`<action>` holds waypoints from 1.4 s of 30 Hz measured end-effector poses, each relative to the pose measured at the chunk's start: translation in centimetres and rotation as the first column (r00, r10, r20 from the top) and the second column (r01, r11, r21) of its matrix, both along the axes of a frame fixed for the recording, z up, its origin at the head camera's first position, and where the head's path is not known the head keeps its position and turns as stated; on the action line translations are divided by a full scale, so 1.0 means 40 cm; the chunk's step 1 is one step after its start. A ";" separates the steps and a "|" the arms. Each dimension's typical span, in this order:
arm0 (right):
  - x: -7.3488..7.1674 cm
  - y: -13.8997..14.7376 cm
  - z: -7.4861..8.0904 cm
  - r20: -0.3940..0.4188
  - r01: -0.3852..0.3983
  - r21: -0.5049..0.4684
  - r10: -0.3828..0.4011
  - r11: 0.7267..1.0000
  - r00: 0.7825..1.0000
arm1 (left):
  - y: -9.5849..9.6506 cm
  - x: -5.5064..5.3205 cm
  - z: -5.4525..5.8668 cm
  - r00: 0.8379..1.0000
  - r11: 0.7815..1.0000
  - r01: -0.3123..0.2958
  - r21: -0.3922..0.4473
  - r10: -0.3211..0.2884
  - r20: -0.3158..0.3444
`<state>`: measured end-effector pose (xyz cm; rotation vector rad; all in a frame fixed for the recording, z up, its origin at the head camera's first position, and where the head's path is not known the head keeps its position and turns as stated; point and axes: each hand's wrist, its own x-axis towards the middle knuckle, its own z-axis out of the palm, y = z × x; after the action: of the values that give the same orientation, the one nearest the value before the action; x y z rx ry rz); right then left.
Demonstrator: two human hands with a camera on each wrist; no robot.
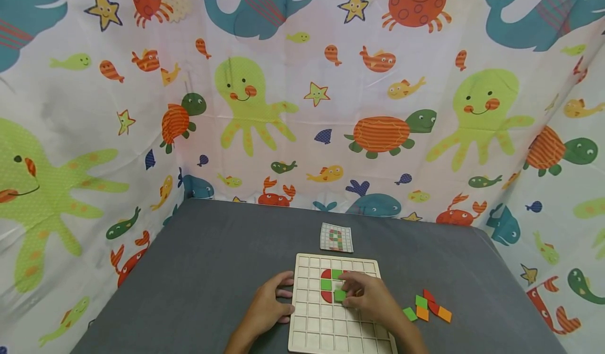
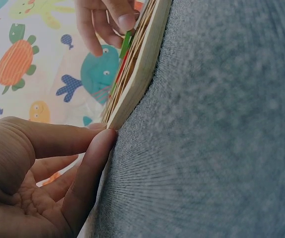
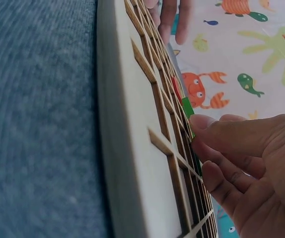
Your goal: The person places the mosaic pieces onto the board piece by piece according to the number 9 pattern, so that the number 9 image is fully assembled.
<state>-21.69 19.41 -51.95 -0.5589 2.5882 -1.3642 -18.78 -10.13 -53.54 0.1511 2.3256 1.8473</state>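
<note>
Head view: a small flat green square (image 1: pixel 340 295), smooth and plain, sits low and just right of the frame's centre, over a pale board (image 1: pixel 313 324) with rounded corners and thin raised strips that cross into a grid of square cells. The right hand (image 1: pixel 371 297) comes in from the lower right, its thumb and fingertips pinching the green square; whether the square is seated in a cell cannot be told. The left hand (image 1: pixel 266 304) comes up from the bottom, thumb and fingers spread along the board's left edge, their tips touching it. Up and left of the pinched square, cells hold two green squares (image 1: pixel 326 284) and two red pieces (image 1: pixel 326 297), each with a curved side; a bit of red shows beside the right hand's fingers. At lower right, well apart from the left hand, a loose cluster lies on the table: two orange squares (image 1: pixel 445 314), two green tiles (image 1: pixel 410 314) and two red tiles (image 1: pixel 428 294), some touching. Just above the board lies a card (image 1: pixel 336 238) printed with a gridded, coloured pattern. Dark grey cloth (image 1: pixel 227 259) with a fine woven texture covers the table, and behind it hangs a creased white sheet (image 1: pixel 302 128) printed with whales, crabs, turtles and octopuses.
</note>
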 end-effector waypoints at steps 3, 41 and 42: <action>0.002 -0.002 0.001 0.006 -0.006 0.006 0.006 1.000 1.000 | 0.000 0.000 0.001 1.000 1.000 -0.003 0.000 0.003 0.003; 0.021 0.033 0.008 -0.003 0.061 -0.002 -0.061 0.998 0.998 | 0.004 -0.001 0.002 1.000 1.000 -0.017 -0.019 0.017 0.026; 0.022 0.039 0.008 0.000 0.074 0.003 -0.074 0.997 0.997 | 0.004 -0.002 0.001 0.999 1.000 -0.018 -0.021 0.019 0.028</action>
<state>-20.80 20.95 -51.62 -0.4670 2.6345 -1.3824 -18.86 -9.98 -53.48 0.1009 2.3341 1.8218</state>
